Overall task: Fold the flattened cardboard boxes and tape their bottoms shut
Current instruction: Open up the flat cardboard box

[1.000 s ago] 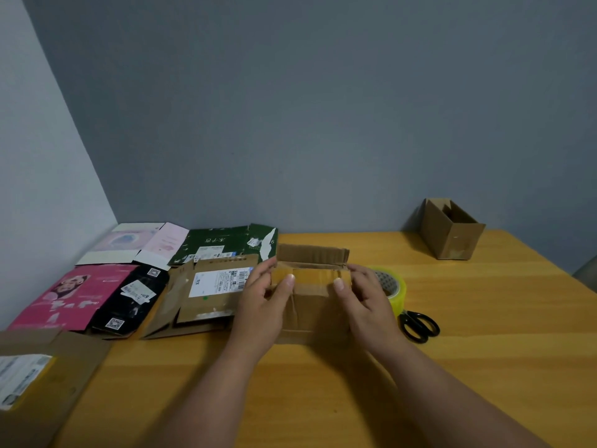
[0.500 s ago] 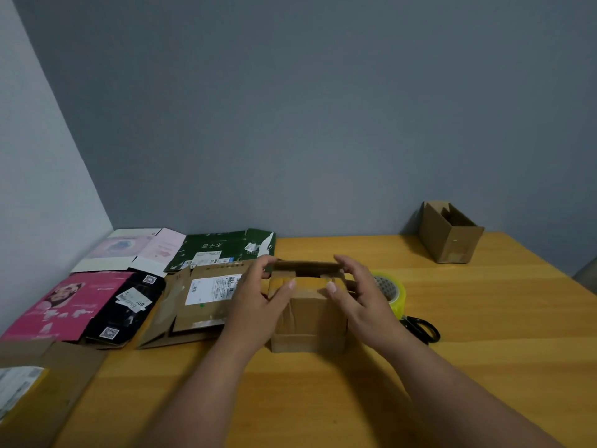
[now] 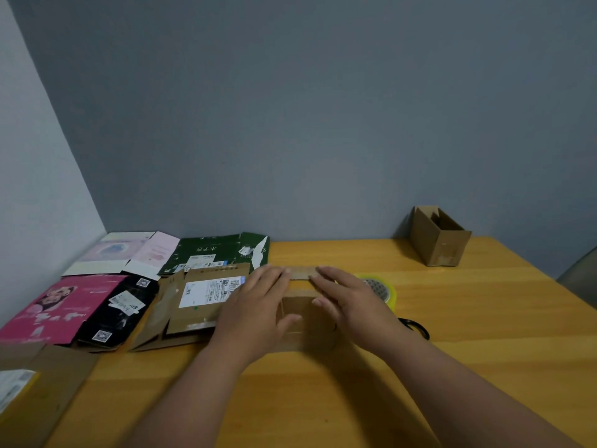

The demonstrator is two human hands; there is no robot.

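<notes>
A small brown cardboard box (image 3: 302, 318) stands on the wooden table (image 3: 468, 334) in front of me. My left hand (image 3: 255, 308) lies over its left side, fingers stretched across the top and thumb on the near face. My right hand (image 3: 349, 302) covers its right side the same way, fingers flat on the far flap (image 3: 302, 272). A roll of yellow tape (image 3: 382, 287) lies just right of the box, partly hidden by my right hand. Black scissors (image 3: 416, 328) peek out beside my right wrist.
Several flattened boxes lie to the left: brown with a white label (image 3: 197, 299), green (image 3: 216, 253), black (image 3: 119, 312), pink (image 3: 55, 305), pale ones (image 3: 122, 253). Another flat brown box (image 3: 35, 389) lies at the near left. A folded brown box (image 3: 437, 236) stands far right.
The far flap stood up, then came down onto the box top. Both hands moved from pinching the box's upper edge to lying flat over the top.
</notes>
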